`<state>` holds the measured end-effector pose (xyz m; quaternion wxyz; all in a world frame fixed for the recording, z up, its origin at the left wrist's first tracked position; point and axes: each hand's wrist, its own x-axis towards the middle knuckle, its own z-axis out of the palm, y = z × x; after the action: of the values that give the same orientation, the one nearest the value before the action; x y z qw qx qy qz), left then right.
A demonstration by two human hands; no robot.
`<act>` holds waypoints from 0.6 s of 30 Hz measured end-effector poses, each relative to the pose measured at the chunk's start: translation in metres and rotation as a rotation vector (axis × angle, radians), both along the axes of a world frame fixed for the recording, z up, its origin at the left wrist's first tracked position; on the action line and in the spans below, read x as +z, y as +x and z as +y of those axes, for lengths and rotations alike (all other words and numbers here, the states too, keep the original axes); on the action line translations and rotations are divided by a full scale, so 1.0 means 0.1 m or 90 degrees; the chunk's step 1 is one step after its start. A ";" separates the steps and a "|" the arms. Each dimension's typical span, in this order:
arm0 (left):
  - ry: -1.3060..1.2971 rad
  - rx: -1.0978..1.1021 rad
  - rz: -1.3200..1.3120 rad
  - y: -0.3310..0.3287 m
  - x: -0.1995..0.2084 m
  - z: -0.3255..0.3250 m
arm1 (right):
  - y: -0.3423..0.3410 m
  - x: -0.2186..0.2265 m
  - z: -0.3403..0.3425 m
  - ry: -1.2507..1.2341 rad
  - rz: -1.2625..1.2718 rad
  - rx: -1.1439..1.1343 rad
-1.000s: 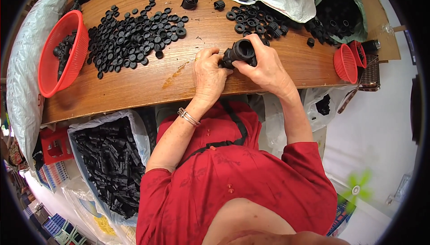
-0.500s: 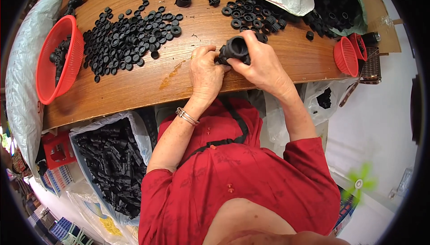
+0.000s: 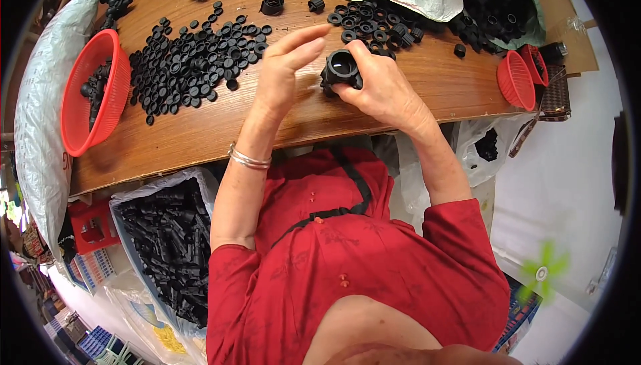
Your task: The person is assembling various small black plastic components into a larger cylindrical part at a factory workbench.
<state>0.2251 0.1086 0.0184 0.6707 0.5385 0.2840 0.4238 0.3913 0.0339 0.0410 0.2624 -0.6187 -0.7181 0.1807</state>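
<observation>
My right hand is wrapped round a black plastic tubular part just above the table's near half. The part's round open end faces up, with thumb and forefinger on either side of it. To its left, my left hand is off the part, raised over the wooden table. Its fingers stretch out toward the right, and nothing shows in them. Small round black caps lie spread out left of this hand. Black rings are heaped beyond the right hand.
A red basket of black parts stands at the table's left end, beside a stuffed white sack. Smaller red baskets stand at the right end. Below the front edge, a lined bin holds black pieces. Sacks of parts lie along the back.
My left hand has let go of the black tubular part and moved up and left, its fingers straightening. The right hand still holds the part, whose open end now faces up more.
</observation>
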 end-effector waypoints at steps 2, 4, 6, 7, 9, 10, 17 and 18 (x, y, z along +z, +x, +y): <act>-0.012 -0.128 0.027 0.20 0.08 -0.04 | 0.00 0.01 -0.01 0.006 0.019 0.001; 0.019 -0.100 -0.002 0.36 -0.12 -0.08 | 0.00 -0.01 0.00 -0.004 0.046 -0.006; -0.050 -0.059 -0.084 0.42 -0.19 -0.11 | 0.01 -0.01 -0.02 0.003 0.062 -0.008; -0.044 -0.037 -0.096 0.44 -0.20 -0.12 | 0.01 0.00 -0.01 0.013 0.077 -0.006; -0.054 -0.039 -0.108 0.43 -0.21 -0.11 | 0.01 0.01 0.02 0.001 0.081 -0.006; -0.057 -0.038 -0.121 0.42 -0.23 -0.11 | 0.00 0.01 0.03 -0.005 0.083 -0.003; -0.066 -0.040 -0.129 0.43 -0.28 -0.09 | 0.02 -0.03 0.07 0.024 0.129 0.035; -0.071 -0.042 -0.135 0.42 -0.28 -0.09 | 0.02 -0.01 0.06 0.006 0.119 0.030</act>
<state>0.2674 0.0991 -0.0098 0.7394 0.4616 0.2163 0.4398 0.3930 0.0402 0.0401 0.3271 -0.5809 -0.7055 0.2405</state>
